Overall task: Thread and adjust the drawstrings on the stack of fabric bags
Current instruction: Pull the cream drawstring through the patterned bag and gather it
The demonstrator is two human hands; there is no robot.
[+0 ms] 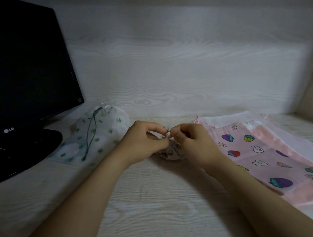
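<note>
The small beige printed fabric bag [173, 153] sits bunched right beneath my fingers, its pale drawstring [168, 135] pinched from both sides by my left hand [144, 140] and right hand [193, 143]. My hands hide most of the bag, so its print is unclear. Right of my grip lies the flat stack of pink fruit-print bags [265, 153]; to the left is a white pouch with green print [98, 138], then a black monitor [17, 77] marked LG

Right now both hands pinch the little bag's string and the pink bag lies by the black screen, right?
No. In the head view the pink bag lies at the right, away from the black screen; the green-printed bag lies by it.
</note>
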